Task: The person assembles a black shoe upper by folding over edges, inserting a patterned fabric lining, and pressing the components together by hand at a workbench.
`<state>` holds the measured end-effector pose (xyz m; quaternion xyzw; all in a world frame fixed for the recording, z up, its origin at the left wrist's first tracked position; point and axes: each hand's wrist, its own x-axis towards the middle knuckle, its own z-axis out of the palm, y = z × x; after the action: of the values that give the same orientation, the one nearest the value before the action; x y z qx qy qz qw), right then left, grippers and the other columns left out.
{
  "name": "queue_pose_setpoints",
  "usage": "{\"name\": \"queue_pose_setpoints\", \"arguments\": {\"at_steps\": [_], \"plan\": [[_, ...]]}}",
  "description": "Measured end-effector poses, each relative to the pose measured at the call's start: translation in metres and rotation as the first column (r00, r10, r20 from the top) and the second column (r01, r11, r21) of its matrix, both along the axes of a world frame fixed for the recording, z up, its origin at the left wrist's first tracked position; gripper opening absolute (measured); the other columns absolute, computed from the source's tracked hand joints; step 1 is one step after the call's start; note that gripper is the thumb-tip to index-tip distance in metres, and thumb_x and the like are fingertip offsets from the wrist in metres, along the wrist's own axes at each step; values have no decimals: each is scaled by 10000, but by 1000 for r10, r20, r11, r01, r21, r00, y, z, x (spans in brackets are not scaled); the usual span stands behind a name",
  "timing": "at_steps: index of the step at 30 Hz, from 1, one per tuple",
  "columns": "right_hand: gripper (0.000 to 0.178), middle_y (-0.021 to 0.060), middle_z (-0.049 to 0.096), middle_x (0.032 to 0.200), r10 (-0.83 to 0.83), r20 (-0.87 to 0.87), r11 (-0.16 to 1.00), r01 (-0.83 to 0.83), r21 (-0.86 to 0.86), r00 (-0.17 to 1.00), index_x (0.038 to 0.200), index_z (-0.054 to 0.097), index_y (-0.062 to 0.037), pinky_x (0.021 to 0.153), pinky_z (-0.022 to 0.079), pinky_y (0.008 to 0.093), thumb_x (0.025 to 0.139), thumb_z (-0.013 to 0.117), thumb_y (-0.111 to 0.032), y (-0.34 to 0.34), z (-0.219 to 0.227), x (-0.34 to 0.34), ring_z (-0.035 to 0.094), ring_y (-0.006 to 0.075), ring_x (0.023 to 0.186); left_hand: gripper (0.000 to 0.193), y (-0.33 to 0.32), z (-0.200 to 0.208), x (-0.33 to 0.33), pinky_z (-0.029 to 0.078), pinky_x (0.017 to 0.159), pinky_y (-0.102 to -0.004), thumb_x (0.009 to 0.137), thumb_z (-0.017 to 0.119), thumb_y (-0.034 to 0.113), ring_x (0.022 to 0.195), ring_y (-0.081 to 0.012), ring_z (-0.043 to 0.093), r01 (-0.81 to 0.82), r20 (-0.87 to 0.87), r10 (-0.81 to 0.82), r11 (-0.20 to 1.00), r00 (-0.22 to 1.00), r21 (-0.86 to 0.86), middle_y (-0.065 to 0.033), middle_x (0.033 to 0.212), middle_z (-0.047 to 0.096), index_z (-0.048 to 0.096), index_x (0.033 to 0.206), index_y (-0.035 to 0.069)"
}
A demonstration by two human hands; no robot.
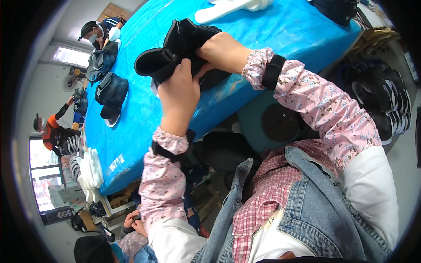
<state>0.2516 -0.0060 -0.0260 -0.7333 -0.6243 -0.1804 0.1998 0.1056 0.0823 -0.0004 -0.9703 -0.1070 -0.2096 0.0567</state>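
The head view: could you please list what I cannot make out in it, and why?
All in the head view:
Black boot: part of its near side, covered by the left hand.
Right hand: most of its fingertips, hidden by the boot.
White piece: its far part, cut off by the upper edge.
Far co-worker in orange: what the hands do, too small to tell.
Near co-worker: lower body, cut off by the lower edge.

Blue sheet (142, 118) passable leftward until dark boots (113, 94)
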Motion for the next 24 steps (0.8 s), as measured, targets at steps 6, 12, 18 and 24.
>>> {"name": "queue_pose_setpoints", "arguments": {"at_steps": [6, 12, 18, 24], "plan": [[354, 106, 606, 953, 343, -9, 925, -340, -170, 939, 898, 635, -29, 714, 481, 359, 657, 702, -279, -14, 4, 12, 591, 290, 845, 279, 4, 26, 10, 485, 628, -378, 651, 708, 194, 721, -331, 605, 100, -249, -138, 982, 958, -161, -159, 766, 618, 628, 876, 51], [328, 88, 635, 740, 279, -88, 913, -293, -283, 956, 832, 665, -87, 657, 482, 390, 625, 733, -332, 1, 19, 7, 613, 293, 757, 289, 13, 30, 19, 477, 615, -364, 688, 690, 255, 696, -316, 609, 132, -379, -207, 968, 902, -214, -160, 766, 622, 649, 879, 41], [356, 78, 637, 715, 161, -24, 950, -162, -265, 987, 780, 673, -91, 615, 484, 376, 610, 706, -402, 7, 15, 18, 618, 277, 713, 129, 2, -23, 9, 461, 553, -379, 765, 613, 213, 637, -301, 596, 105, 75, -109, 993, 991, 56, -96, 735, 618, 613, 806, 91], [348, 98, 634, 819, 140, -27, 959, -142, -244, 990, 851, 652, -61, 713, 488, 367, 628, 714, -321, -9, 9, 11, 605, 282, 814, 310, 4, 5, 30, 481, 570, -379, 664, 709, 341, 623, -318, 599, 126, -162, -128, 992, 978, -25, -120, 716, 624, 648, 789, 64]]}}
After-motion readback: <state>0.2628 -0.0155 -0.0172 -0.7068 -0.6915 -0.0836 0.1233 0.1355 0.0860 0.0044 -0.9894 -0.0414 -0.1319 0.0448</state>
